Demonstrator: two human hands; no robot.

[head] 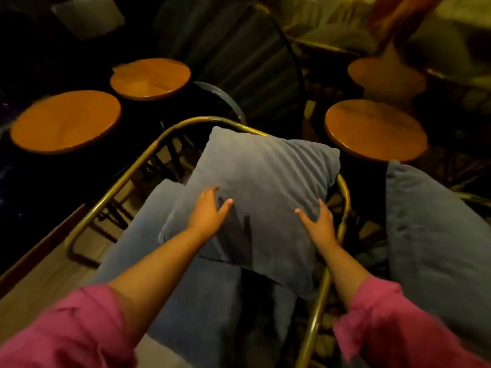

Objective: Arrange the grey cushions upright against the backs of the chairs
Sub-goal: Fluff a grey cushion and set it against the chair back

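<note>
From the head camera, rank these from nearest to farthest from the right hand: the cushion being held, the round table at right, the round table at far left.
1. Held cushion, under the right hand.
2. Right round table, just beyond.
3. Far-left round table, across the chair.

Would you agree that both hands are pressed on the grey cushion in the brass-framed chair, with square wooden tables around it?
Not quite: the head view shows round wooden tables, not square ones. The rest stands: the left hand and right hand are pressed on the grey cushion in the brass-framed chair.
</note>
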